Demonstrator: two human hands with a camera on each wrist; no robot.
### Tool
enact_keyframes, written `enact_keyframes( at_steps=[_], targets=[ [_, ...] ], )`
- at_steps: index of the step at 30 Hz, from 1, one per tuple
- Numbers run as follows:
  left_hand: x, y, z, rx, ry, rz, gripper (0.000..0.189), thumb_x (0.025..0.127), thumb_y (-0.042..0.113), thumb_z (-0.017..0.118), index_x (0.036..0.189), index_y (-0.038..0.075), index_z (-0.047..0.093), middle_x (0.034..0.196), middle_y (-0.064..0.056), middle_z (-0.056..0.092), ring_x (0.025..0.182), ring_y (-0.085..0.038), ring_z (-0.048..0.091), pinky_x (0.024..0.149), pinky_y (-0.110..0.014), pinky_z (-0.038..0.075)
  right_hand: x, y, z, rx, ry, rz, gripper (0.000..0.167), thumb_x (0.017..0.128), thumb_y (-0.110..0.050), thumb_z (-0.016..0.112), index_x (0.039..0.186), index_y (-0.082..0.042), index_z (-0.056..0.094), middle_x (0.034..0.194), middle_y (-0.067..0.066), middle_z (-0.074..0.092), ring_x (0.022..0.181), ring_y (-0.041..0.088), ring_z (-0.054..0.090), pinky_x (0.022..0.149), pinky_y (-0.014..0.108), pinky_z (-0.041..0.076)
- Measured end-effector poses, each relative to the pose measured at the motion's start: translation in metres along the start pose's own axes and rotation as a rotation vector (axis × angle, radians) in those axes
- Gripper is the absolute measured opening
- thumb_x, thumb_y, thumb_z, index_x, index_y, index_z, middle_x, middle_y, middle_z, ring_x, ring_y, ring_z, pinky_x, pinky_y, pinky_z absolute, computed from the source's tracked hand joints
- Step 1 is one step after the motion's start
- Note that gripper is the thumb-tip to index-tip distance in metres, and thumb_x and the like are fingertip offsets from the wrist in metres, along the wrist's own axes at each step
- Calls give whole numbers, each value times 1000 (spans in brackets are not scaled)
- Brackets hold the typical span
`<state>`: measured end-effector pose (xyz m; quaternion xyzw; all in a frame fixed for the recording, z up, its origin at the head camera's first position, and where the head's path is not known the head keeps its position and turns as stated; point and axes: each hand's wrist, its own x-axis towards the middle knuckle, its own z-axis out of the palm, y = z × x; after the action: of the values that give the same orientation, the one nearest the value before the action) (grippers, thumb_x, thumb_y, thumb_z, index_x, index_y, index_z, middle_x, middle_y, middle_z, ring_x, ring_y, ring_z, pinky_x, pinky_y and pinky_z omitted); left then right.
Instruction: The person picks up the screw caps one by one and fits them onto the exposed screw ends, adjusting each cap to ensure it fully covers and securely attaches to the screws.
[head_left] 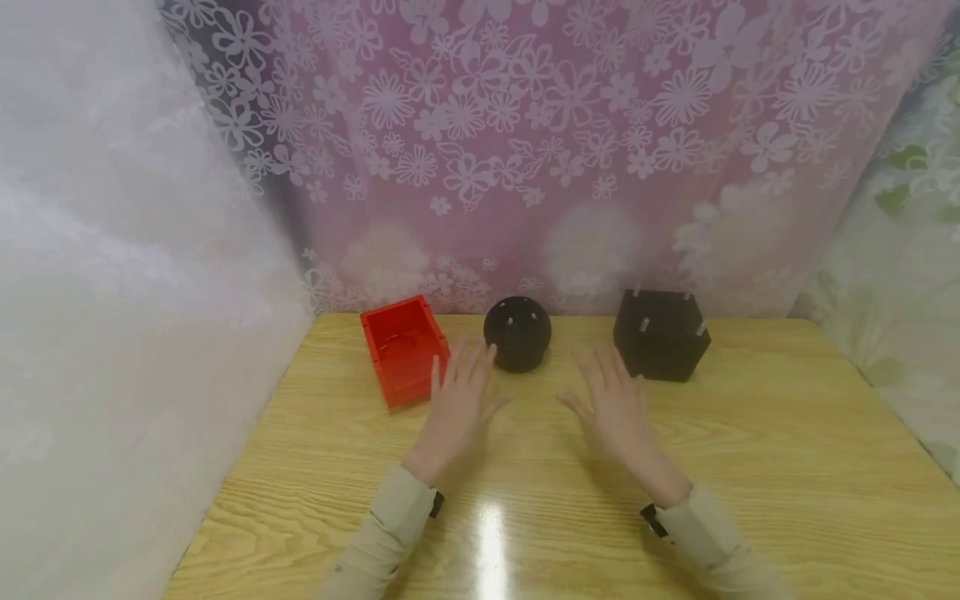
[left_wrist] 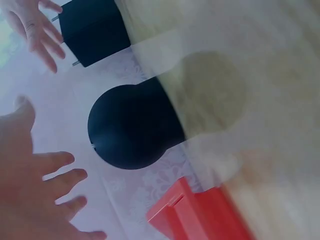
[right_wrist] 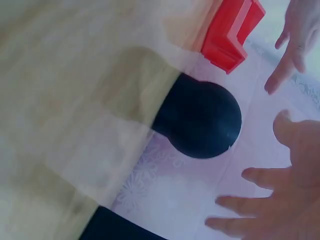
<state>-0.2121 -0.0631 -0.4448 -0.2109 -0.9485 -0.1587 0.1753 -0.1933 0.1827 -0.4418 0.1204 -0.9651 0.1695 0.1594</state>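
Both hands hover above the table with fingers spread and nothing in them. My left hand (head_left: 456,408) is nearest the red open-topped box (head_left: 390,367), whose right edge it partly covers in the head view. My right hand (head_left: 618,417) is just left of and in front of a black block (head_left: 660,337) with several short pale pegs on top. Between and beyond the hands stands a black rounded object (head_left: 517,333), also with small pegs on its top; in the left wrist view this rounded object (left_wrist: 132,125) shows a ball-like body on a narrower base.
The wood-grain table (head_left: 525,517) carries a bright light reflection near its front. A pink floral curtain (head_left: 480,167) hangs behind the objects. White cloth (head_left: 135,292) borders the left side, and a leaf-patterned cloth (head_left: 900,292) the right.
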Motion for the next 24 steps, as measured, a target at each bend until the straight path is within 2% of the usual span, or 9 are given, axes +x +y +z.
enact_keyframes(
  at_steps=[4,8,11,15,21,24],
  targets=[
    [11,-4,-11,-67,41,-14,58,102,42,58,150,10,49,151,-13,51,145,-34,39,119,-60,26,11,1,-9,62,127,-66,57,97,-29,69,143,-2,53,143,28,53,130,50,50,99,71,41],
    [22,-9,-21,-127,149,-1,42,102,31,61,139,10,61,137,-12,64,129,-33,56,115,-54,36,24,4,-17,66,221,-103,46,96,-23,71,136,-2,61,128,25,65,113,47,62,90,64,51],
    [31,-14,-27,-110,227,25,33,102,25,62,130,9,66,126,-10,69,117,-32,62,111,-51,42,34,5,-23,66,214,-74,43,99,-25,68,137,-6,61,125,21,67,109,46,64,87,62,52],
    [43,-19,-35,-88,282,50,29,102,21,63,127,6,66,123,-12,69,115,-33,63,109,-50,44,49,6,-28,78,187,-60,44,101,-26,65,140,-9,59,128,20,66,111,44,64,87,60,52],
    [59,-23,-37,-92,277,36,33,103,21,60,134,8,63,130,-11,66,123,-31,59,112,-48,41,70,8,-25,101,188,-91,44,102,-24,63,143,-9,57,136,19,62,118,41,62,93,58,52],
    [68,-24,-35,-103,265,24,36,104,22,60,137,10,60,133,-11,65,126,-31,57,114,-48,40,81,8,-22,98,168,-84,44,102,-24,62,144,-10,56,136,18,63,114,40,64,90,55,53]
  ],
)
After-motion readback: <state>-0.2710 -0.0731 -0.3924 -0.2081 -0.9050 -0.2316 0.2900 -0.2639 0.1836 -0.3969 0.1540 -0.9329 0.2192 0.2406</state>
